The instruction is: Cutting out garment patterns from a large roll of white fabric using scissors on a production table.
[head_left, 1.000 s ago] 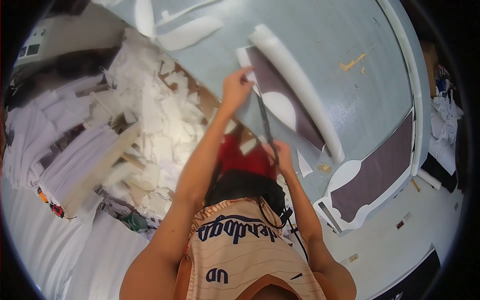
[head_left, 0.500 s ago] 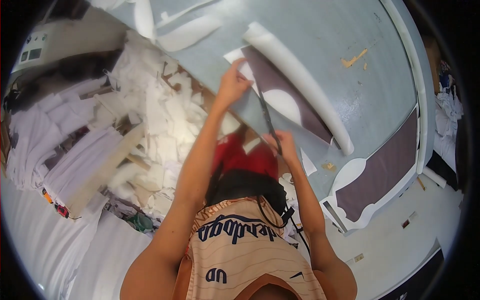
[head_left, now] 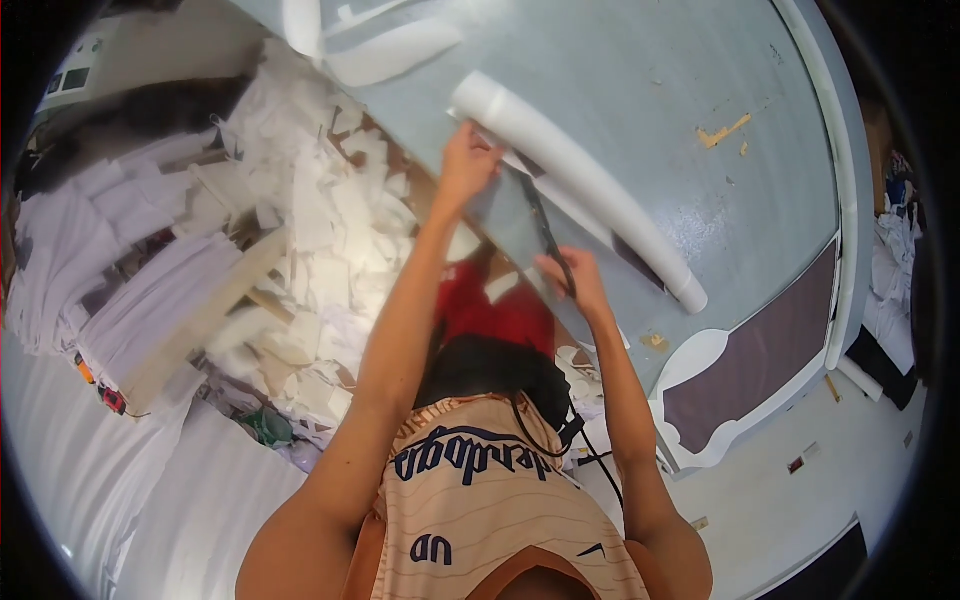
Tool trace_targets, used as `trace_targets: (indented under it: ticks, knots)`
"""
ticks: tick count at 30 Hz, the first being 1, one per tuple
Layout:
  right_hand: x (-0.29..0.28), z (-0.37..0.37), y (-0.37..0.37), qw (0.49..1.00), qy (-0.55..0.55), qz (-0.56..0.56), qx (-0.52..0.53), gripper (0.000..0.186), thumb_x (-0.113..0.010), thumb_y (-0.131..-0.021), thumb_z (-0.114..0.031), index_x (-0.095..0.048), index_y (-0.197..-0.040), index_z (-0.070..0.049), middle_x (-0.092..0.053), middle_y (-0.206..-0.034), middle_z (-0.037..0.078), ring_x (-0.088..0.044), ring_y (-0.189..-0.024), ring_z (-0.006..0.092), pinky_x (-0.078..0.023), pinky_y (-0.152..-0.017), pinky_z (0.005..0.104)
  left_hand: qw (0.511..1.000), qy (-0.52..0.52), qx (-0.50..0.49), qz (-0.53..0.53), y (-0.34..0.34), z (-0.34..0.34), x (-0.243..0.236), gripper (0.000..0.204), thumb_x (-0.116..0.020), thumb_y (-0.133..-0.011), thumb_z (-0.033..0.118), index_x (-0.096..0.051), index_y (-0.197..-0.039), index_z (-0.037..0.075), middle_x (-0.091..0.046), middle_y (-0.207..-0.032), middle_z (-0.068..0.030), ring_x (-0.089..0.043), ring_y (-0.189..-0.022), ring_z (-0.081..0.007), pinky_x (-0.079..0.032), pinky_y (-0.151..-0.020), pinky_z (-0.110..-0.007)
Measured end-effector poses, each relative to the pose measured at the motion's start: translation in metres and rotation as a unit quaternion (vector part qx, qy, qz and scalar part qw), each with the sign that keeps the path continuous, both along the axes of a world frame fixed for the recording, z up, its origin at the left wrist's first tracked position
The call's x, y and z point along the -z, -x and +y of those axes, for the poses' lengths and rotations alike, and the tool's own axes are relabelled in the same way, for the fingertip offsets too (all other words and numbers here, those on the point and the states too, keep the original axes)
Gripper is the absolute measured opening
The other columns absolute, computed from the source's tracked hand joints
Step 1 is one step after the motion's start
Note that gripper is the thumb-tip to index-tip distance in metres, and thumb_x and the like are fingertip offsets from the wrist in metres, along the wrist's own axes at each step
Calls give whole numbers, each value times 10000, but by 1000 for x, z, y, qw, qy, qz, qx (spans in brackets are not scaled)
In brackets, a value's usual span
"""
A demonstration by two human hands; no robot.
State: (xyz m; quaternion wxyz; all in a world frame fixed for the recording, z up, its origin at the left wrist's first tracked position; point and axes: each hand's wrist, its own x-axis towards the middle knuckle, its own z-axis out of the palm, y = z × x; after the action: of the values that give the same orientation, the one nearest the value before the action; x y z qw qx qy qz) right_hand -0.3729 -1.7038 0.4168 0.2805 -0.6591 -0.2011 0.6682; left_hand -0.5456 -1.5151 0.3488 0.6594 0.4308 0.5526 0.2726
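Observation:
My left hand (head_left: 468, 165) is closed on the near end of a curled white sheet (head_left: 590, 185), fingertips pinching its edge. My right hand (head_left: 577, 280) grips long dark shears (head_left: 543, 220), whose narrow end points away toward the sheet beside my left fingers. Whether the blades are apart is too small to tell. A strip of dark brown panel (head_left: 638, 262) shows under the white roll, most of it covered. Both hands are over the near edge of the grey table (head_left: 760, 190).
White cut-offs (head_left: 395, 55) lie at the table's far left. A brown panel with white curved edging (head_left: 750, 350) is at right. Heaped white scraps (head_left: 320, 250) and stacked white sheets (head_left: 165, 300) fill the left side. Torn tan residue (head_left: 722, 132) marks the tabletop.
The white sheet has rolled nearer my hands and now covers most of the brown panel. My left hand has shifted slightly; my right hand and the shears have moved a little to the right and away.

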Motion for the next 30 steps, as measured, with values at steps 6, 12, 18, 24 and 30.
trace_targets:
  ticks: [6, 12, 18, 24, 30]
  knots:
    - [1, 11, -11, 996, -4, -19, -85, 374, -763, -905, -350, -621, -707, -67, -493, -523, -25, -443, -443, 68, -293, -440, 261, 996, 0, 81, -21, 14, 18, -16, 876, -694, -860, -34, -240, -1597, 101, -609, -726, -44, -570, -579, -108, -430, -525, -263]
    - [-2, 24, -6, 998, -1, -15, -59, 428, -832, -854, -312, -552, -621, -86, -468, -498, -35, -414, -411, 47, -300, -407, 237, 991, 10, 136, -8, 24, 31, -31, 1017, -707, -836, -30, -125, -1645, 176, -599, -675, -32, -541, -557, -107, -430, -517, -269]
    - [-4, 45, -11, 998, 0, 15, -66, 414, -830, -855, -320, -558, -641, -93, -474, -506, -39, -413, -411, 47, -296, -409, 241, 988, 31, 150, -14, 30, 40, -34, 1101, -728, -835, -8, -2, -1646, 155, -577, -681, -15, -520, -562, -110, -433, -534, -275]
    - [0, 59, -17, 994, 4, -3, -108, 434, -845, -839, -335, -546, -623, -104, -463, -510, -49, -411, -408, 44, -297, -408, 239, 987, 21, 155, -29, 33, 41, -31, 1142, -729, -844, -2, 82, -1634, 145, -558, -669, -8, -508, -557, -109, -421, -534, -275]
    - [-3, 73, -11, 995, 13, -12, -100, 468, -859, -820, -348, -524, -596, -110, -453, -512, -55, -424, -409, 45, -315, -411, 232, 986, 22, 158, -37, 35, 36, -30, 1160, -725, -857, -1, 133, -1624, 146, -553, -659, -6, -499, -550, -109, -409, -526, -271]
